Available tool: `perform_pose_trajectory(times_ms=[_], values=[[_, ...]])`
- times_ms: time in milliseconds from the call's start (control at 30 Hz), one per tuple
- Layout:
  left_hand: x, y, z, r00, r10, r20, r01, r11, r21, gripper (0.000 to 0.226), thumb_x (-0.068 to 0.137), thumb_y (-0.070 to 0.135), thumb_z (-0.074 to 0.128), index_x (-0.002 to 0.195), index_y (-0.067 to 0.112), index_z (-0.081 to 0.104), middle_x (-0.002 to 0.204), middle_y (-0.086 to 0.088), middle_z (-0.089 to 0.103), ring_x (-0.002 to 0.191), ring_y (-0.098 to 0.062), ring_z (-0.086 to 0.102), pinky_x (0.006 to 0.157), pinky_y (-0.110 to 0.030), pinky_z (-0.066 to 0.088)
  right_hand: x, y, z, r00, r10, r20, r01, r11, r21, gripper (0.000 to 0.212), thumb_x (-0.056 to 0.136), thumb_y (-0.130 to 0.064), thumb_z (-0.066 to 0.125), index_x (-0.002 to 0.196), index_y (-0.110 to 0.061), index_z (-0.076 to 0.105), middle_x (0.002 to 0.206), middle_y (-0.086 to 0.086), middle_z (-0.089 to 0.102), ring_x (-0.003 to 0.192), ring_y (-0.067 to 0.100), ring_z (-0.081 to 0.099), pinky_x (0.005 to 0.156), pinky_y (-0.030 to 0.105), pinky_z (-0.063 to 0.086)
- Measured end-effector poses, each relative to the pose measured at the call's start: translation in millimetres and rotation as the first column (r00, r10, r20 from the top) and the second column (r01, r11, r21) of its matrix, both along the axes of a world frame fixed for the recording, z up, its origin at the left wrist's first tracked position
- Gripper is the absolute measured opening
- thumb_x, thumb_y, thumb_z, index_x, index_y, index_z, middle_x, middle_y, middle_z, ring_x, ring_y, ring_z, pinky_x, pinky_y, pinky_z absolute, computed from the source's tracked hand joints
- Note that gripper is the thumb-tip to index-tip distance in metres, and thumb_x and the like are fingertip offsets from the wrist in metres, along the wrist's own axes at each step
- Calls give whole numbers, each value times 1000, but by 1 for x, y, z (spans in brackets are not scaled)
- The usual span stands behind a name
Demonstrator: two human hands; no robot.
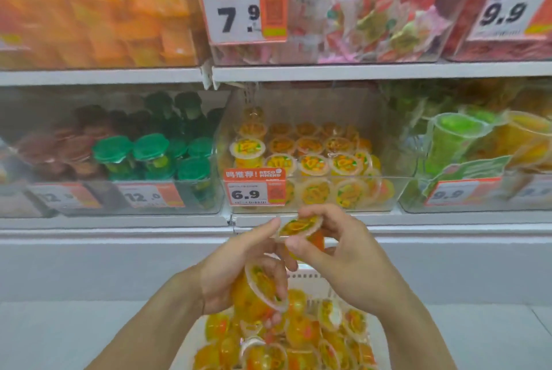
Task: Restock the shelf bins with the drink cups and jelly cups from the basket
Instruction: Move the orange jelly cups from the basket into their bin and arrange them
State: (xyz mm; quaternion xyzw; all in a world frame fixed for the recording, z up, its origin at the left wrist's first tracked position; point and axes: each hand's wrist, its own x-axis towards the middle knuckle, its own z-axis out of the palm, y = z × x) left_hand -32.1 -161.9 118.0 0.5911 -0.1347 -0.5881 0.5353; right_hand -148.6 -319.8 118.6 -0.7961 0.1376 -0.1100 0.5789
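Restocking part done: 6.9 bin [388, 190] half-filled; basket [310, 278] below it heaped; left hand [236, 274] and right hand [343, 253] each grip 1 jelly cup [300, 227].

head view | faces shelf bins [313, 190] | close, angled down

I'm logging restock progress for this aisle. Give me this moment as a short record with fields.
left hand: left hand grips a jelly cup
right hand: right hand pinches another jelly cup, lid tilted toward the camera
basket: white basket below the hands, heaped with jelly cups
target bin: clear bin tagged 6.9, holding matching cups, room on top
stage: both cups not yet in the bin
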Motion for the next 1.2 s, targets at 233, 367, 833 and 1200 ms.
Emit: perform_pose_trajectory(times_ms=[233, 367, 833, 1200], values=[[9, 7, 44, 949, 145, 280, -148, 989, -11, 47, 93, 35, 60, 108, -10, 60, 74, -26, 60, 58, -33, 61, 53, -35, 53, 6, 16, 28, 996, -82, -26, 73, 963, -260, 65, 59, -66, 82, 117, -54, 54, 109, -29, 64, 110, -3, 55, 93, 26, 50], [6, 5, 45, 899, 331, 287, -340, 940, -18, 43, 92, 26, 63, 109, -13, 55, 91, -40, 61, 66, -40, 63, 58, -41, 54, 11, 24, 41, 977, -211, -15, 202, 950, -237, 58, 48, -59, 91, 98, -51, 63, 90, -26, 65, 85, 0, 59, 72, 14, 49], [38, -1, 47, 833, 522, 183, -528, 849, -24, 19, 94, 9, 56, 81, -5, 60, 73, -25, 69, 54, -34, 65, 48, -32, 54, 177, -85, 46, 937, -321, -138, 237, 873, -426, 81, 51, -39, 98, 122, -18, 64, 113, 2, 71, 101, 18, 68, 92, 39, 56], [34, -8, 44, 830, 509, 228, -517, 855, -26, 31, 89, 14, 57, 62, 6, 71, 71, -7, 74, 80, -29, 72, 89, -40, 54, 278, -129, 10, 890, -431, -149, 404, 897, -179, 79, 57, -46, 95, 124, -17, 67, 113, 5, 73, 76, 15, 70, 62, 28, 57]])
